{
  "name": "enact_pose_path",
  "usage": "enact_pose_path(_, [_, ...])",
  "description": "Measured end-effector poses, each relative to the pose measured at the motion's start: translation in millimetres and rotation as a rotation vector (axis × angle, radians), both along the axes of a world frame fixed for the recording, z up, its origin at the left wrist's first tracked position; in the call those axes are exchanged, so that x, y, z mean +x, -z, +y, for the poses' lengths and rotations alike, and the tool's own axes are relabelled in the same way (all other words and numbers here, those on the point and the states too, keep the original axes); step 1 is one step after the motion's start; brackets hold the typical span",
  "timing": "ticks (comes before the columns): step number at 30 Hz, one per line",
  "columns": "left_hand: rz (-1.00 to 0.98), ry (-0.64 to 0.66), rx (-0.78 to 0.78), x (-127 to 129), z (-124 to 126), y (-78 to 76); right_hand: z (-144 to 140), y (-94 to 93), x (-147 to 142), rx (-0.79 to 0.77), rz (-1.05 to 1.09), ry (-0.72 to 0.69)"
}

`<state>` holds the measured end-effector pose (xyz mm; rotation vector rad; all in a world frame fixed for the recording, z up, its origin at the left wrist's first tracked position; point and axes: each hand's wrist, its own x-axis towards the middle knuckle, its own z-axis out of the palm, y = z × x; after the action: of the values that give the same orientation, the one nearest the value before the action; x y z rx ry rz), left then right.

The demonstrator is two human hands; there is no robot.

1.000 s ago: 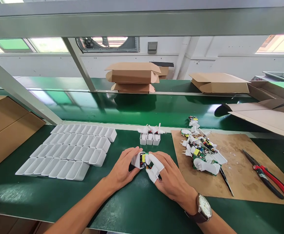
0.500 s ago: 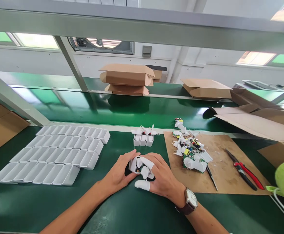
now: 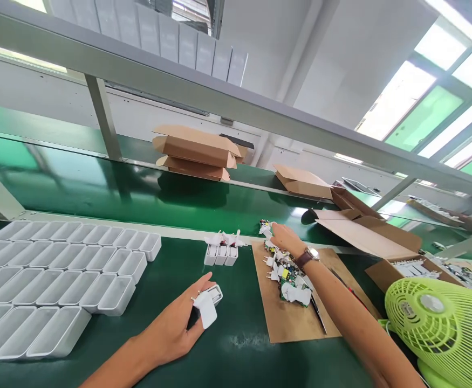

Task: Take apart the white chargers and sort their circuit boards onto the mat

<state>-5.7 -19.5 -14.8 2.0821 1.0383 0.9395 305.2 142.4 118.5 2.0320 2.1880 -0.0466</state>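
The head view shows the left hand (image 3: 175,331) resting low on the green bench (image 3: 236,345), palm turned inward, fingers loosely curled around a white charger (image 3: 208,303). The thumb and forefinger pinch the charger's body, so the hand is grasping it, only partly closed. The charger sits at the fingertips, just above the bench surface, its plug prongs facing the wrist side.

The right hand (image 3: 285,238) is stretched far forward and to the right, well apart from the left hand, with a wristwatch (image 3: 306,257) on its wrist. Its fingers are bent down onto the far end of a pile of parts (image 3: 286,275), touching a small white piece (image 3: 266,230) there; whether they have closed on it cannot be told. The pile lies on a brown cardboard sheet (image 3: 284,318) beneath the forearm.

Ahead of the left hand, between the two hands, stand three small white cases (image 3: 220,252) in a row. To the left of the left hand lie rows of white trays (image 3: 57,280). By the right elbow sits a green fan (image 3: 438,328).
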Motion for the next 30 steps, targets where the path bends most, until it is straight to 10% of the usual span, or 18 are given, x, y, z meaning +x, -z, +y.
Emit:
enact_pose_path(10, [-0.005,-0.024,0.105,-5.5,2.9,2.3,22.9,-13.9,18.8,0.096,0.228,-0.051])
enact_pose_path(22, [-0.066,-0.115,0.051,-3.6,7.1,2.0,-107.2,-23.9,118.1,0.311,0.410,-0.215])
enact_pose_path(30, [-0.211,-0.171,-0.066,5.2,4.9,-4.0,-141.8,18.3,20.2,0.451,0.568,-0.641])
